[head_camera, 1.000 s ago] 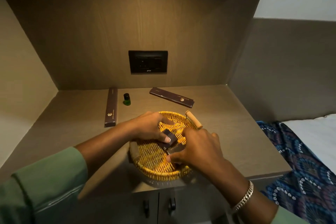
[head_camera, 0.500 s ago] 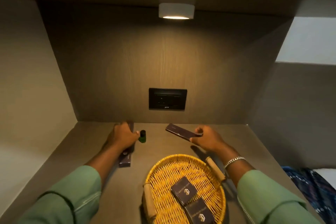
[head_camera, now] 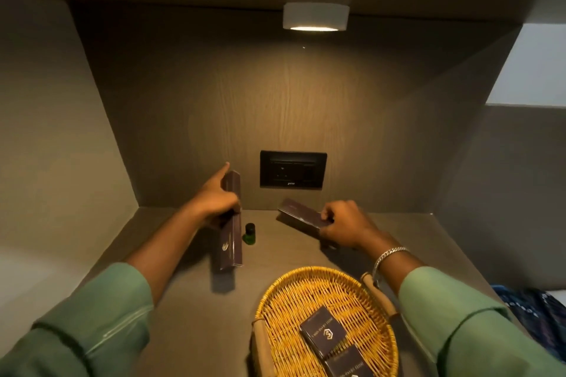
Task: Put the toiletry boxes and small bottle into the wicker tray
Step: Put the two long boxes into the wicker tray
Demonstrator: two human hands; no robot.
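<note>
A round wicker tray [head_camera: 291, 294] sits at the near edge of the counter with two small dark brown boxes [head_camera: 324, 335] lying in it. My left hand [head_camera: 216, 197] grips a long dark brown box [head_camera: 232, 232] and holds it lifted off the counter, its far end tilted up. My right hand [head_camera: 346, 225] grips a second long dark box [head_camera: 301, 217] by its near end, raised slightly above the surface. A small green bottle with a black cap [head_camera: 250, 234] stands upright on the counter between the two hands, just right of the left box.
The counter [head_camera: 183, 300] lies in a wood-panelled alcove with walls at left, back and right. A black socket plate [head_camera: 293, 170] is on the back wall and a lamp [head_camera: 315, 17] shines overhead. A patterned blue bedcover [head_camera: 533, 306] lies beyond the right edge.
Both hands left the tray, where the two small boxes now lie, and reached back. Each has closed on a long box and lifted it off the counter.
</note>
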